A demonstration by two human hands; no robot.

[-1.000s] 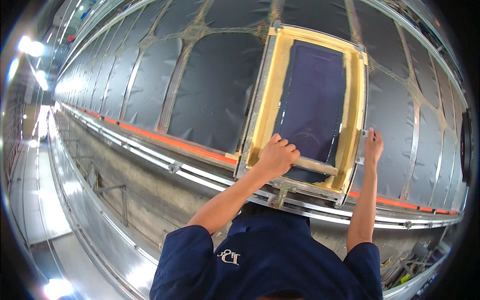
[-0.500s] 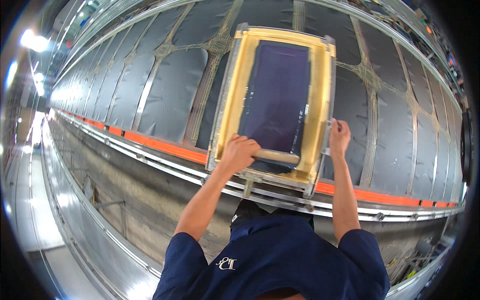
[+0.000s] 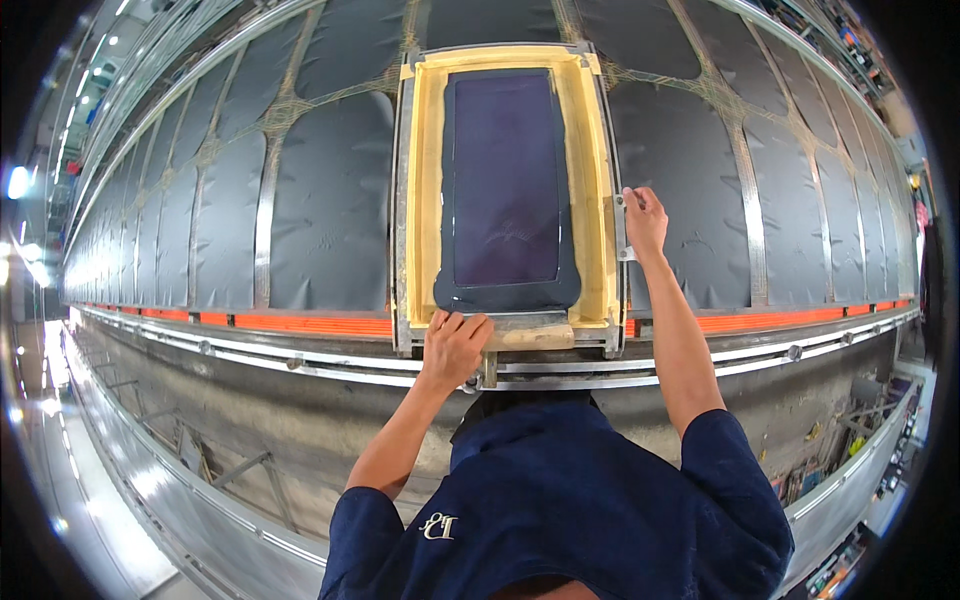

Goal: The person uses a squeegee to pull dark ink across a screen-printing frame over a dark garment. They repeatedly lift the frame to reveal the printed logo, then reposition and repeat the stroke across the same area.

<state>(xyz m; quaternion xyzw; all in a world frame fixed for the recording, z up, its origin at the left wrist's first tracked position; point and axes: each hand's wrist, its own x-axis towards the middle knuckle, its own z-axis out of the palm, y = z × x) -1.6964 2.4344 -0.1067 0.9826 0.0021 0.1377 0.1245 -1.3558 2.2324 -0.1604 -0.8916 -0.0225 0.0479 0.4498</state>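
Note:
A screen printing frame [image 3: 424, 190] with yellow-taped inner edges lies on the long table in front of me. Its mesh shows a dark purple rectangle [image 3: 505, 180] bordered in black. Across the near end of the frame lies a squeegee with a pale wooden handle [image 3: 535, 337]. My left hand [image 3: 456, 350] is closed round the left part of that handle, fingers over its top. At the frame's right side, my right hand [image 3: 646, 220] has its fingers curled at a small metal bracket [image 3: 627, 252]; the fingertips' grip is partly hidden.
Dark sheet panels [image 3: 330, 205] cover the table on both sides, with tan, line-marked strips between them. An orange strip [image 3: 270, 321] and a metal rail [image 3: 740, 362] run along the near edge. Behind me is a metal-sided walkway [image 3: 230, 520].
The squeegee has come toward me, from over the lower mesh to the frame's near end, with my left hand on it. My view has turned, so the frame appears straighter and farther left.

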